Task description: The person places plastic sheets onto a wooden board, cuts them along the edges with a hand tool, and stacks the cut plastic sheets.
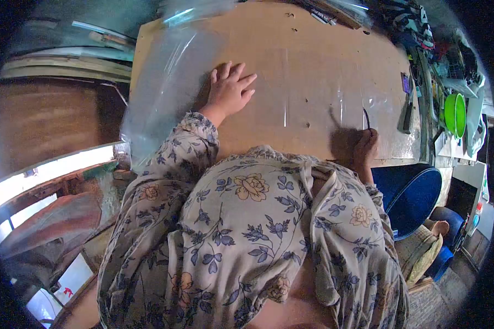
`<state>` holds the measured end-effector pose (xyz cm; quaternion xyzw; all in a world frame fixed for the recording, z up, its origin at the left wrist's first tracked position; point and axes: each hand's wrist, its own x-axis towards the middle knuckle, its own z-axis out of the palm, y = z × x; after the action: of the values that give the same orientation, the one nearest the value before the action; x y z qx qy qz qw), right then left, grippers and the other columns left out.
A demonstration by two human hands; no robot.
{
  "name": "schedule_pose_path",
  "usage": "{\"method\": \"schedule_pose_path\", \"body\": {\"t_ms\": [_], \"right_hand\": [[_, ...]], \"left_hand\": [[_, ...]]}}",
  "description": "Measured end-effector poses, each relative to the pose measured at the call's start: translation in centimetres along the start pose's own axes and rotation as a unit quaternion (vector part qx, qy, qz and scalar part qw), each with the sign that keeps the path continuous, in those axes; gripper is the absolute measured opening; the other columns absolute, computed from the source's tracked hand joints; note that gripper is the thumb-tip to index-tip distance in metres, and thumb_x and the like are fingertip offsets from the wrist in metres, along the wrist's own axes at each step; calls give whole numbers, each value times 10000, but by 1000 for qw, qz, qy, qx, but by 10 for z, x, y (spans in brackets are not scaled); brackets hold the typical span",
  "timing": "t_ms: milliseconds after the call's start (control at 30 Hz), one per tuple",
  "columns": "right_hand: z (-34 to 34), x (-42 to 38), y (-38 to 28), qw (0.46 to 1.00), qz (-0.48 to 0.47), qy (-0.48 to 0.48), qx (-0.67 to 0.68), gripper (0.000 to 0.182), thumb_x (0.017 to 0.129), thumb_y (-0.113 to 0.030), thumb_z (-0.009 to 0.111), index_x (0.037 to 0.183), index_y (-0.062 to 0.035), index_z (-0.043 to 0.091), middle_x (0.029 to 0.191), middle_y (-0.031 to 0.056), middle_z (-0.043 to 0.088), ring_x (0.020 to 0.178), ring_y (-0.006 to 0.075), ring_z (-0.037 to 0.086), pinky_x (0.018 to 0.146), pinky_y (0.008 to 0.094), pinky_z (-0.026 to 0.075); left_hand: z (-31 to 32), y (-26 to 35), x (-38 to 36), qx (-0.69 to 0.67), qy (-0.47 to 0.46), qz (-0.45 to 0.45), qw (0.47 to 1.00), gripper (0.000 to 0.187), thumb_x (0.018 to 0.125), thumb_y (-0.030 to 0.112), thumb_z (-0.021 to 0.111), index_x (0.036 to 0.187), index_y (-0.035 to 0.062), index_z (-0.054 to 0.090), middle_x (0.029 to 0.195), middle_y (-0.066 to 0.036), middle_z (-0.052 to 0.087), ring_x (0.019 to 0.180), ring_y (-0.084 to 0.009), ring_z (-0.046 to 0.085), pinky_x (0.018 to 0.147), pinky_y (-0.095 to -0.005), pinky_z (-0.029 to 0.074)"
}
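My left hand (230, 90) lies on the wooden board (291, 33) with its fingers spread, beside a shiny clear plastic sheet (162, 82). The plastic bunches and hangs over the board's left edge. More glossy clear film shows on the right half, with bright streaks of glare. Close to the board's front right edge, my right hand (366, 147) is closed around a thin dark curved strip (367, 118) that points away from me. Its lower part is hidden in the fist, and its exact kind cannot be made out. A shadow falls left of that hand.
A dark flat bar (408, 117) and a small purple item (405, 83) lie at the board's right edge. Beyond it hangs a bright green basin (455, 115). A blue rounded container (409, 200) stands at lower right. Long wooden strips (66, 68) are at far left.
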<state>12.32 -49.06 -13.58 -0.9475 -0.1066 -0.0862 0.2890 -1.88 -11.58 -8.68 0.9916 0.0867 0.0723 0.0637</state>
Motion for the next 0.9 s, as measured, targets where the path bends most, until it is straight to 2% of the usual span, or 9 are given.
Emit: {"method": "schedule_pose_path", "body": {"t_ms": [33, 100, 200, 300, 367, 600, 900], "right_hand": [[-1, -1, -2, 1000, -6, 1, 5, 224, 872, -236, 450, 946, -38, 522, 854, 157, 550, 802, 332, 520, 713, 406, 398], [0, -2, 1, 1000, -9, 1, 8, 218, 872, -236, 453, 945, -43, 523, 851, 156, 549, 805, 334, 520, 710, 410, 398], [4, -3, 10, 998, -56, 39, 2, 218, 863, -242, 455, 938, -54, 536, 861, 151, 557, 805, 332, 533, 691, 421, 410], [2, -3, 4, 999, -42, 24, -8, 221, 864, -245, 458, 936, -53, 537, 857, 152, 554, 803, 339, 532, 690, 428, 408], [0, -3, 1, 1000, -27, 12, 1, 219, 871, -235, 456, 940, -38, 523, 856, 160, 544, 812, 336, 520, 715, 408, 399], [1, -4, 4, 1000, -8, 5, 20, 234, 864, -240, 444, 955, -48, 542, 864, 149, 553, 841, 329, 523, 725, 417, 405], [5, -4, 9, 999, -1, 24, 45, 232, 853, -252, 460, 929, -52, 550, 829, 143, 559, 798, 323, 537, 700, 418, 414]], "left_hand": [[0, -1, 0, 0, 0, 1, 1000, 365, 763, 303, 553, 1124, 248, 563, 1272, -90, 409, 1208, -326, 296, 943, -545, 227], [-1, -4, 0, -20, -51, -4, 999, 378, 796, 305, 525, 1172, 271, 528, 1343, -119, 318, 1249, -351, 224, 962, -546, 179], [-7, -8, 4, 3, -78, 10, 997, 369, 804, 310, 511, 1172, 293, 527, 1358, -118, 296, 1259, -352, 204, 976, -538, 169], [-5, -13, 7, 1, -61, 40, 997, 373, 798, 333, 520, 1169, 299, 529, 1356, -116, 303, 1257, -355, 209, 980, -518, 182], [-4, -11, 8, -5, -58, 35, 998, 381, 791, 347, 527, 1170, 300, 529, 1355, -112, 306, 1257, -351, 212, 984, -507, 186], [-8, -9, 8, 0, -58, 34, 998, 404, 776, 389, 538, 1172, 310, 528, 1357, -92, 311, 1259, -320, 226, 993, -472, 194], [-9, -9, 9, 9, -89, 31, 996, 428, 775, 388, 534, 1198, 336, 497, 1377, -87, 275, 1268, -313, 209, 1000, -479, 166]]}}
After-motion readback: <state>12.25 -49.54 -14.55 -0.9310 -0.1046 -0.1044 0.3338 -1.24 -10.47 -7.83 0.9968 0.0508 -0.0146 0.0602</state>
